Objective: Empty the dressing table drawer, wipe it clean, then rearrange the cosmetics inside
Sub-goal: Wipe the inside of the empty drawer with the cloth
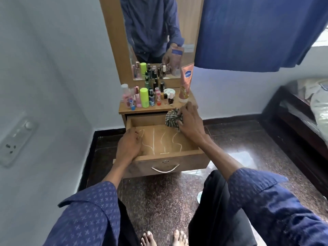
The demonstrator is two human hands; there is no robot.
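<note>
The wooden drawer (170, 153) of the dressing table is pulled out, with no cosmetics inside and white squiggly lines on its floor. My left hand (128, 146) grips the drawer's front left corner. My right hand (190, 121) holds a bunched striped cloth (173, 118) at the drawer's back right corner. Several cosmetics stand on the tabletop (159, 107): a lime green bottle (144, 97), a pink bottle (125, 94), small dark vials, a round white jar (169, 92) and a tall orange tube (185, 82).
A mirror (156, 32) rises behind the tabletop. A blue cloth (257, 31) hangs at the upper right. A dark bed frame (298, 121) stands to the right. A wall socket (17, 139) is on the left wall. My bare feet (163, 238) rest on the speckled floor.
</note>
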